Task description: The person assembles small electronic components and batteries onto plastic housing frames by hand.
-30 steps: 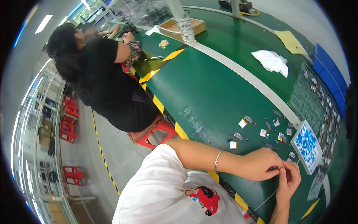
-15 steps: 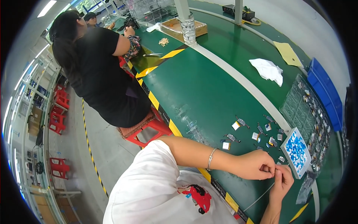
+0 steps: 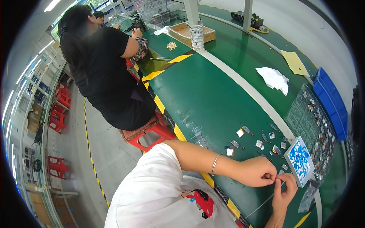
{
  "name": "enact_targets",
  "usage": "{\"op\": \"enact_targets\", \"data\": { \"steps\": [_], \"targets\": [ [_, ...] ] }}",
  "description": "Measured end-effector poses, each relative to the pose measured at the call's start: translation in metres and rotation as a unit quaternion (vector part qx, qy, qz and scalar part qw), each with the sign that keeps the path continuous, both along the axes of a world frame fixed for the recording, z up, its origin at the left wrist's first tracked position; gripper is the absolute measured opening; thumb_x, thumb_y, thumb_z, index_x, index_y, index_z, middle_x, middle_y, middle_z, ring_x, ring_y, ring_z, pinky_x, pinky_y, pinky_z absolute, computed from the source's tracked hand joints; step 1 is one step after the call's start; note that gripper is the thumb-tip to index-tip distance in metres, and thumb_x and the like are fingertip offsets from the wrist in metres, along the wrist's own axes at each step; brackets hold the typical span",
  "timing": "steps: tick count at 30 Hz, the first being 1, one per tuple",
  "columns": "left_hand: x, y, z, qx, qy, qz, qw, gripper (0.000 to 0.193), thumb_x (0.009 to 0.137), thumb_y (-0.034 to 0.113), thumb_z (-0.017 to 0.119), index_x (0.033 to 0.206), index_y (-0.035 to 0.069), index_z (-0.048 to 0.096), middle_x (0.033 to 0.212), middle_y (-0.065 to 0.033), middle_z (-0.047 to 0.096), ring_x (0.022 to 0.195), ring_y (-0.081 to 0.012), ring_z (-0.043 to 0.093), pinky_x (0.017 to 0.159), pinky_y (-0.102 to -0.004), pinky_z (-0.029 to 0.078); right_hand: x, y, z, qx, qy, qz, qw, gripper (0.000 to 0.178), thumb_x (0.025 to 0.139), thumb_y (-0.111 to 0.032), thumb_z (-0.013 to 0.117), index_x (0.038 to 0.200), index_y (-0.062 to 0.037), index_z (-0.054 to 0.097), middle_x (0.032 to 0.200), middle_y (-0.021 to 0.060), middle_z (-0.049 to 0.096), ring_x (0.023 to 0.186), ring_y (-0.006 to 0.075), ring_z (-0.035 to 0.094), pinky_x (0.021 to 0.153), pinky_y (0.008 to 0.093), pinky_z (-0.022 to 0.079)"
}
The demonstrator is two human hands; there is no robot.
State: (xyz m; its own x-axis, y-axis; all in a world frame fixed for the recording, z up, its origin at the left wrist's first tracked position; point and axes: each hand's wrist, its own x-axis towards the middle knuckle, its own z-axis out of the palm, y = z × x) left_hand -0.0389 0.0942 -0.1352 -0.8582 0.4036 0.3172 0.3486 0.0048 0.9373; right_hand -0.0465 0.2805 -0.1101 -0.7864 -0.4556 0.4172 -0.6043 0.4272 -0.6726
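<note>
My left hand (image 3: 257, 171), with a bracelet on its wrist, and my right hand (image 3: 284, 190) meet fingertip to fingertip low over the green bench. Both hands are closed in a pinch. Whatever lies between the fingertips is tiny and mostly hidden. Just beyond them several small silver battery cells (image 3: 259, 144) and dark wired parts (image 3: 235, 144) are scattered on the bench. A white tray (image 3: 297, 182) filled with small blue and white pieces (image 3: 299, 157) stands beside my right hand. A thin grey strand (image 3: 260, 205) stretches below my hands toward the bench edge.
Clear plastic trays (image 3: 302, 110) carry many small parts at the right, with a blue bin (image 3: 330, 102) behind. A white cloth (image 3: 273, 79) and yellow sheet (image 3: 294, 63) lie farther back. A co-worker (image 3: 102, 68) sits at the left on a red stool (image 3: 150, 136).
My two hands have shifted slightly left and down in the picture, still pinched together. The view itself has moved a little. The parts on the bench look unchanged.
</note>
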Motion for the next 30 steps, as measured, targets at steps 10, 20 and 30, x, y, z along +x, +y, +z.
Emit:
{"op": "enact_targets", "data": {
  "steps": [10,20,30],
  "targets": [
    [0.0017,0.0018,-0.0006,-0.038,0.039,0.015,0.998,0.008,0.073,0.010,0.064,0.070,0.003,0.061,0.058,-0.0084,0.058,0.054,-0.0241,0.058,0.051,-0.0341,0.043,-0.0006,-0.0017,-0.0022,0.032,0.025,0.028,0.999,0.005,0.077,0.004,0.053,0.081,0.0013,0.051,0.076,0.0134,0.051,0.071,0.0269,0.051,0.067,0.0328,0.041],
    [0.0009,-0.0010,-0.0020,-0.077,0.089,0.004,0.993,0.007,0.077,0.010,0.062,0.077,0.003,0.060,0.067,-0.0068,0.060,0.059,-0.0231,0.058,0.052,-0.0346,0.044,-0.0038,-0.0001,-0.0050,0.039,0.028,0.031,0.998,0.010,0.071,0.005,0.053,0.078,0.0000,0.049,0.075,0.0131,0.050,0.069,0.0278,0.051,0.065,0.0337,0.041],
    [0.0003,-0.0004,-0.0050,-0.087,0.108,-0.013,0.990,0.007,0.076,0.010,0.062,0.080,0.004,0.061,0.069,-0.0068,0.061,0.061,-0.0235,0.060,0.053,-0.0344,0.045,-0.0074,0.0020,-0.0073,0.028,0.051,0.044,0.997,0.010,0.065,0.000,0.055,0.073,-0.0008,0.050,0.071,0.0135,0.052,0.064,0.0305,0.053,0.059,0.0359,0.042]
  ]
}}
